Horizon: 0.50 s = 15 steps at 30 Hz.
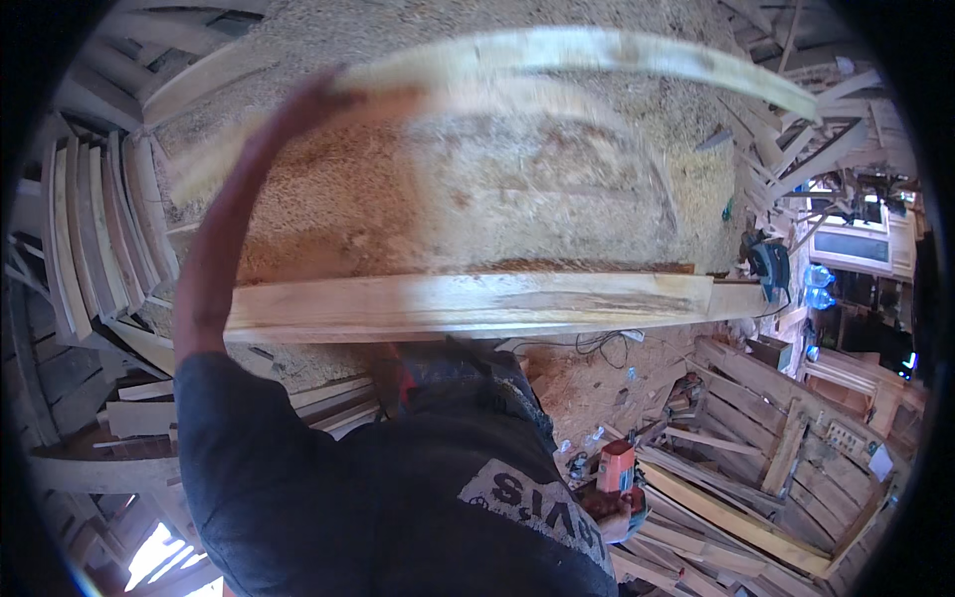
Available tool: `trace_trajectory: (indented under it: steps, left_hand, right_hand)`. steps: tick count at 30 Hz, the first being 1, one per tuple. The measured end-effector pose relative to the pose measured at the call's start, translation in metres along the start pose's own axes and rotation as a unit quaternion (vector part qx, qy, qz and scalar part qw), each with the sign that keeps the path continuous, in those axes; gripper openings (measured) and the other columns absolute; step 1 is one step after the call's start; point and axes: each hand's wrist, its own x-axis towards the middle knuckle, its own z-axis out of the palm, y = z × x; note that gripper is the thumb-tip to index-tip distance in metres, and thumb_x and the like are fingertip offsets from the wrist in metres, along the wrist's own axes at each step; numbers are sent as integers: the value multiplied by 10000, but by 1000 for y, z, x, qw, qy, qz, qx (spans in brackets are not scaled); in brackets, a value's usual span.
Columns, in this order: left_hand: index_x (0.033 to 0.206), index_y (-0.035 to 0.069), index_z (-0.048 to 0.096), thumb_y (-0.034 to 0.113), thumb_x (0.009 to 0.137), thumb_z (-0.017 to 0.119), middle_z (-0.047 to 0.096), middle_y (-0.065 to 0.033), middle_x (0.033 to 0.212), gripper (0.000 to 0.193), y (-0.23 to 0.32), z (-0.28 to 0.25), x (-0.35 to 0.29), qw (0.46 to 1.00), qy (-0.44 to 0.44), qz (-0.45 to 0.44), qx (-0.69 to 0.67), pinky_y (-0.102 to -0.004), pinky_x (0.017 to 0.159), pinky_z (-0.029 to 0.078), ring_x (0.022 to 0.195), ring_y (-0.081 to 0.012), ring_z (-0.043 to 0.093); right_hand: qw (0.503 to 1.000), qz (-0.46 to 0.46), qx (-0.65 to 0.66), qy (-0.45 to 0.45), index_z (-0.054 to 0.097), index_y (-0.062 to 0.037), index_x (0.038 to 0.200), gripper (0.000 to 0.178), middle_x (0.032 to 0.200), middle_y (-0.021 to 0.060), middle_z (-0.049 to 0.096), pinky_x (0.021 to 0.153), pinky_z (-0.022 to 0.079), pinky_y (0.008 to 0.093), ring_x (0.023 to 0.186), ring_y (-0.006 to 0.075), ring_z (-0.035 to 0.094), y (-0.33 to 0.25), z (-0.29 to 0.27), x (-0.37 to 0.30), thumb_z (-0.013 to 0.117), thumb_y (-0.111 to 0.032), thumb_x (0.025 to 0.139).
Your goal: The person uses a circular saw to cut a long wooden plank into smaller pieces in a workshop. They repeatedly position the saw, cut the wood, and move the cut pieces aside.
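Far from my body, my left hand point(373, 98) is smeared by motion at the left part of a long, pale wooden board point(577, 50). The board is blurred too, and my fingers seem to grip its near edge. Down at the lower right, my right hand point(615, 519) is closed around a red power tool point(617, 466); its exact kind is hard to make out. Between my body and the raised board, a thick wooden beam point(477, 303) lies crosswise. A dark teal power tool point(769, 264) rests at the beam's right end.
Sawdust point(338, 199) covers the ground beyond the beam. Several curved-looking boards point(99, 229) stand stacked at the left. Loose timber point(736, 507) and a slatted wooden frame point(756, 418) lie at the right. A dark cable point(587, 343) trails beside the beam; blue bottles point(819, 287) stand farther right.
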Motion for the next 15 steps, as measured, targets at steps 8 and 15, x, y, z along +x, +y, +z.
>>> trace_trajectory:
  steps: [8,15]
  left_hand:
    - [1539,62,415,488,875,750,480,-235,1527,857,99,-3,135,836,212,-190,469,-532,1167,355,1358,-404,507]
    - [1596,104,329,357,789,853,280,-124,1683,994,291,230,165,915,33,365,167,-601,1257,190,1556,-334,263]
  right_hand:
    - [968,116,143,-169,622,-79,1079,197,619,4,482,408,447,347,440,155,443,-1,-16,94,522,-74,909]
    - [994,91,55,-24,600,-14,970,135,596,37,477,406,413,324,436,166,439,-51,17,86,517,-85,893]
